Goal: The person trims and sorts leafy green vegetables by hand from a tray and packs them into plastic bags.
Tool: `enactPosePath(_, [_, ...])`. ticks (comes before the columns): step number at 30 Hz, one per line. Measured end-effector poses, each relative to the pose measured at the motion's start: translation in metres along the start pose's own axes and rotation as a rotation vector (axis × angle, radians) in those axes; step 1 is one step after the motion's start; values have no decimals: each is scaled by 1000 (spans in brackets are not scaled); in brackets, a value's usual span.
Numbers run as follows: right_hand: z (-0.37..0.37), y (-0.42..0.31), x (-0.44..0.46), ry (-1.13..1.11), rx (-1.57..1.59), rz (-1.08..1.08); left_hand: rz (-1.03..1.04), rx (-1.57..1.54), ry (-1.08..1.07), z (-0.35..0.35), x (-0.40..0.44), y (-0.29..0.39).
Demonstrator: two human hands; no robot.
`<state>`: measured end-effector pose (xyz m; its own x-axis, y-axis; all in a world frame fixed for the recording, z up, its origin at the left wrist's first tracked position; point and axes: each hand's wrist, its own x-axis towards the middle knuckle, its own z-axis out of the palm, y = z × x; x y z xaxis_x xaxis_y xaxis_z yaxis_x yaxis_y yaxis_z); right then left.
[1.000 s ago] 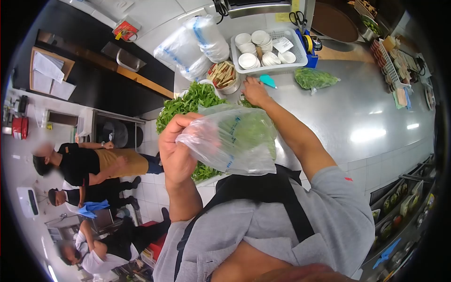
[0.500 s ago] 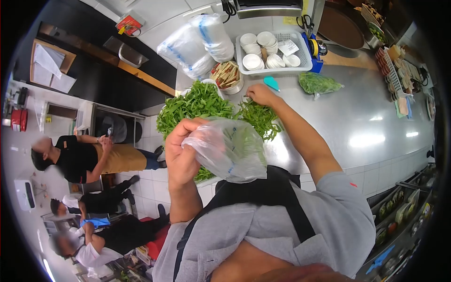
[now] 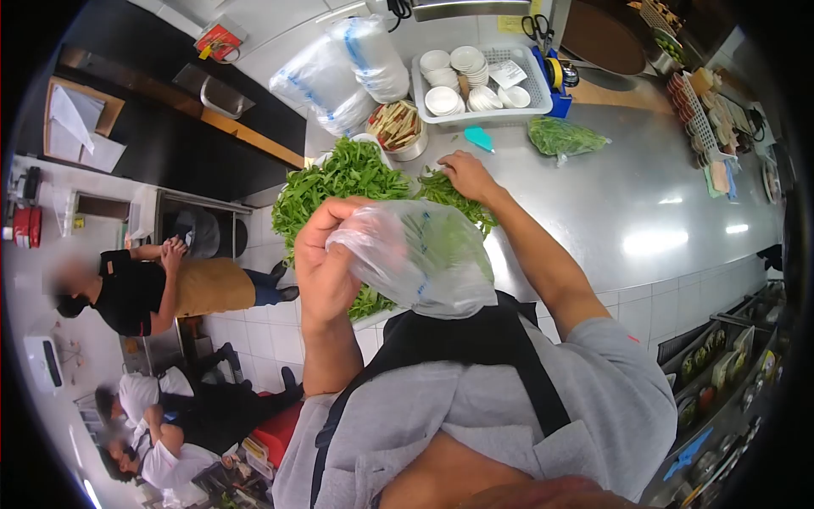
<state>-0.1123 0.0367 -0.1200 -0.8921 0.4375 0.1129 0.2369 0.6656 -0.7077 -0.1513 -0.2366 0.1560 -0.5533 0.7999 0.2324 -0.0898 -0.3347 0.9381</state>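
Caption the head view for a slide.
Left hand grips a translucent plastic bag; right hand works at leafy greens on a metal counter.

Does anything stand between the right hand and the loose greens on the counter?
Nothing visible does: the right hand is right at the greens. The bag, in the left hand, is nearer the body, not between them.

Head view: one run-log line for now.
left hand: holding bag | right hand: at leaf pile on counter | bowls: in basket
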Motion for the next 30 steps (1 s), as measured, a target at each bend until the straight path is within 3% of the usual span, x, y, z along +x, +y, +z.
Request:
enactPosePath(4, [-49,-23,-37,337,139,-88,-44,-42,15,8,15,-2])
enactPosePath(7, [-119,-48,-95,307,1036,51,-91,-21,5,30,42,-4])
enactPosePath(9, [-168,-89,-128,267,1156,-270,-142,-72,13,55,61,-17])
enactPosePath(12, [-189,-140,-148,547,449,-153,-199,-48,-51,75,87,-47])
enactPosePath(14, [-188,-120,-142,601,198,-61,-239,-43,-73,76,102,-66])
enactPosePath(16, [-185,-96,-138,689,279,43,-283,-87,-68,70,117,-93])
enactPosePath(20, [-153,0,-120,723,384,151,-283,501,-67,35,127,-194])
enactPosePath(22, [-145,2,-124,700,181,81,-229,764,-70,18,128,-236])
enactPosePath(25, [-130,-13,-131,673,-99,-41,207,988,37,36,103,-212])
enactPosePath(26, [-122,-20,-134,662,-188,-82,282,932,-30,41,101,-202])
enactPosePath(29, [-90,-27,-136,593,-215,330,605,1080,-104,66,105,-196])
enactPosePath(30, [-84,-28,-135,524,-141,496,561,1164,-204,71,106,-195])
